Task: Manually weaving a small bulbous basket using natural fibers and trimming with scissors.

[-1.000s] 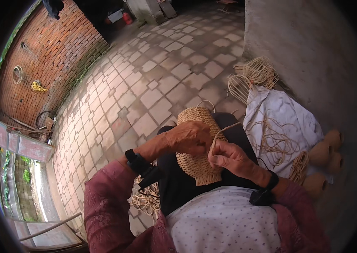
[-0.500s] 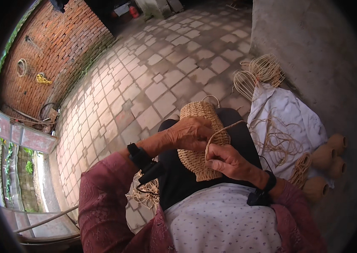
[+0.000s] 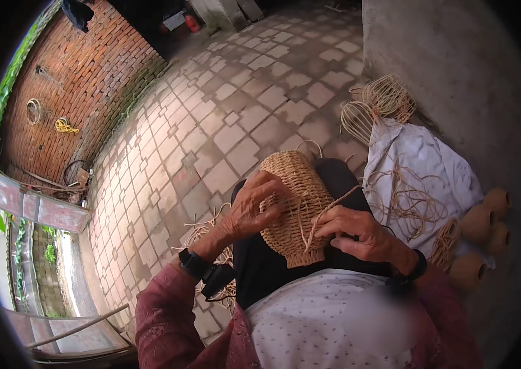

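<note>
A woven basket [image 3: 297,178] of tan twisted cord lies across my dark-trousered lap, its narrow fringed end toward me. My left hand [image 3: 251,206] holds its left side, thumb and fingers bent against the weave. At the lower right side of the basket, my right hand [image 3: 365,237] has its fingers closed at a length of cord [image 3: 346,195]. This cord runs from beside those fingers up to the right, toward the cloth. A loose strand also lies over the front of the weave. At the far end a thin loop [image 3: 311,142] sticks out.
To my right, a white cloth [image 3: 423,154] carries loose tan cords [image 3: 411,206] and a cord bundle [image 3: 445,243]. Several round brown pots [image 3: 477,223] stand beyond. Open wire-like frames [image 3: 386,101] lie at the cloth's far end. More cords [image 3: 202,230] are left of my lap.
My hands have moved apart: the left has drawn back to the basket's left side, the right slightly rightward. More of the weave and a strand across it now show.
</note>
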Motion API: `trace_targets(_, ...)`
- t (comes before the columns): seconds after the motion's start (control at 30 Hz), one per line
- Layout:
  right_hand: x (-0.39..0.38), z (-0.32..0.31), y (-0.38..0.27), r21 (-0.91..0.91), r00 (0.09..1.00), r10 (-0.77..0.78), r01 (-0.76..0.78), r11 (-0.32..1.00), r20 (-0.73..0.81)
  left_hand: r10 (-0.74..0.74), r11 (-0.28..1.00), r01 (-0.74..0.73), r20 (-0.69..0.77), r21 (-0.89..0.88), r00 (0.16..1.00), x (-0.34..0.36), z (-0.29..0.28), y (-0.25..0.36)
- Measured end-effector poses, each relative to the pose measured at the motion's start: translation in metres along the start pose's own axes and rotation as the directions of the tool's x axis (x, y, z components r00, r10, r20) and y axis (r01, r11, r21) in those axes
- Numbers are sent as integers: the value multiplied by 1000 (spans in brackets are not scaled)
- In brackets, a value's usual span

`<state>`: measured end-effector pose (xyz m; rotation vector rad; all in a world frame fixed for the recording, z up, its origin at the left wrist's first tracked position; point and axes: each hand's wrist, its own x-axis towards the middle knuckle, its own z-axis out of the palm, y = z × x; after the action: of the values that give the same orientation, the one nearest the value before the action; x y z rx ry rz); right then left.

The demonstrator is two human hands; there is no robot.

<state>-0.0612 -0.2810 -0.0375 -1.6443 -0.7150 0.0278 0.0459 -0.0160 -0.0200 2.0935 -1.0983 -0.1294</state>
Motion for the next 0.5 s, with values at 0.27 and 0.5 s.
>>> trace_targets(0.27, -20, -30, 36, -247, 851, 9, -163, 955, -524, -34, 965, 56, -91, 257, 995, -23, 24, 24)
trace_targets(0.5, -135, -104, 152, 0, 515, 305, -509, 861, -801, -17, 969, 52, -145, 241, 989, -26, 36, 19)
